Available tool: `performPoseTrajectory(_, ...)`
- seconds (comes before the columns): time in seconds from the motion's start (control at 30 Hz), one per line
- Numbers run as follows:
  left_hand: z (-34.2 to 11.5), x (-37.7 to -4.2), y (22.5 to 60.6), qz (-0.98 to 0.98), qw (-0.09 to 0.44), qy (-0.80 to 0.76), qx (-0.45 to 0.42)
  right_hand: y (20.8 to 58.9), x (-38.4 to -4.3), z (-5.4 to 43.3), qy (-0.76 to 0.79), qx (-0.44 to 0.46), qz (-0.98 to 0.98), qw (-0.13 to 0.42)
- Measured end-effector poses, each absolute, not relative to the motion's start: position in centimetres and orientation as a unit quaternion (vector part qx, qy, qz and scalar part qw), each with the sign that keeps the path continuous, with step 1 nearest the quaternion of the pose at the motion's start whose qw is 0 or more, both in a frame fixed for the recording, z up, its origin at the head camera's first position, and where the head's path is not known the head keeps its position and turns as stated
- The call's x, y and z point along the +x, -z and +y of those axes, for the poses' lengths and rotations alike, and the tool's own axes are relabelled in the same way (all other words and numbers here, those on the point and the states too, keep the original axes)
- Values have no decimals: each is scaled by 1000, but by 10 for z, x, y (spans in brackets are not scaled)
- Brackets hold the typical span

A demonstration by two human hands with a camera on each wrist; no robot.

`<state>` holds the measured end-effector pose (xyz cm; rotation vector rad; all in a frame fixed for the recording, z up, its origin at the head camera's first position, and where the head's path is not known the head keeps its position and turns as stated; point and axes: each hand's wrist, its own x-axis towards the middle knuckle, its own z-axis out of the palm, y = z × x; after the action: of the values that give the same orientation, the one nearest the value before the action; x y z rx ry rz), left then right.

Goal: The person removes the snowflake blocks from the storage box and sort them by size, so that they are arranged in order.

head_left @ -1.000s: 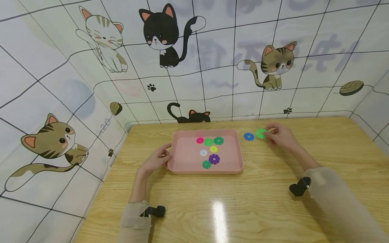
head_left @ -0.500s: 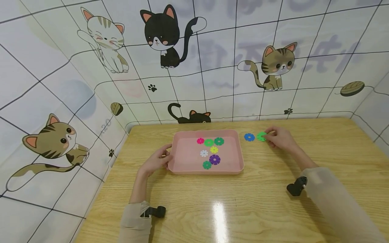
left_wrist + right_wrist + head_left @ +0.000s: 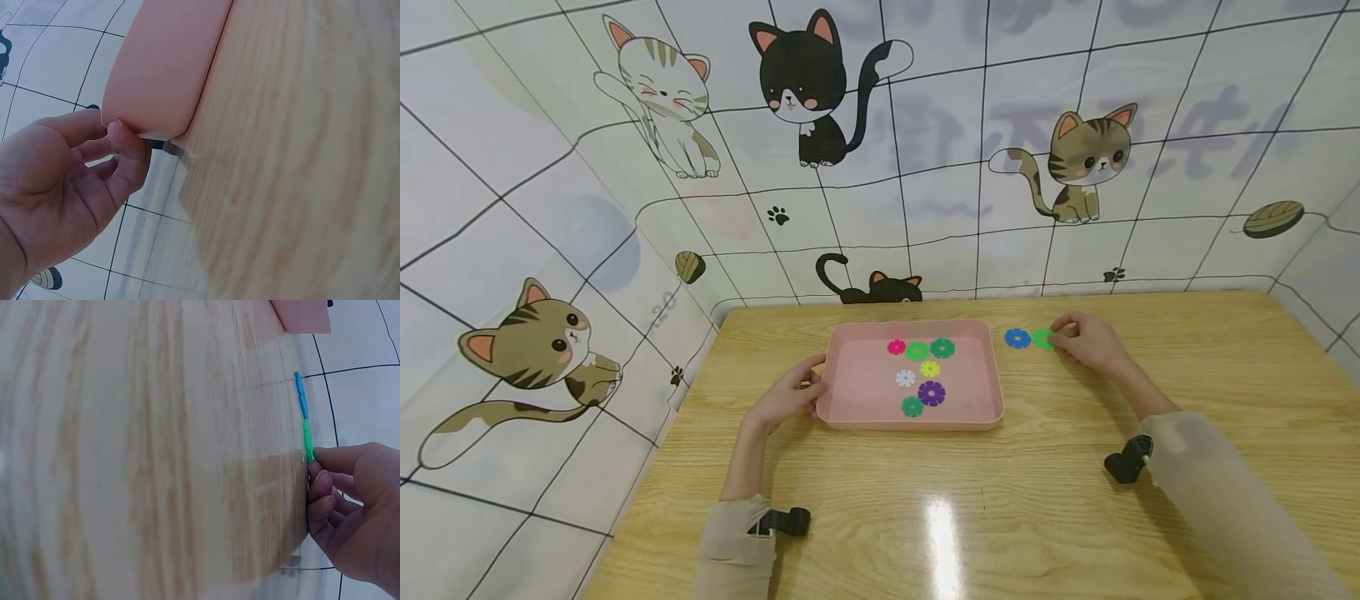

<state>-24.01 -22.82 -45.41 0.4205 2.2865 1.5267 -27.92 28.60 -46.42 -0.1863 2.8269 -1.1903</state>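
With right hand [image 3: 1088, 342], we are pinching green disc [image 3: 1041, 339]; with left hand [image 3: 786, 393], gripping pink tray [image 3: 853, 383] at left end. Green disc, right of tray, now sitting closer to blue disc [image 3: 1018, 338] than one second ago; rims seemingly meeting, so pair looking nearly lined up. Green disc appearing thin, bright, notched, partly hidden by our grip.

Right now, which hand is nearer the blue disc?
Right. The right hand pinches the light green disc just right of the blue disc. The left hand is farther, at the left end of the pink tray, which lies between.
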Motion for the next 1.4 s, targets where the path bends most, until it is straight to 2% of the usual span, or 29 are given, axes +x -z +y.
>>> performPoseTrajectory(0.73,-229,-240,453,807,181,-543,146,448,-271,285,440,-58,896,8)
performPoseTrajectory(1.4,-230,-239,454,797,189,-554,151,415,-263,233,474,-152,867,-12)
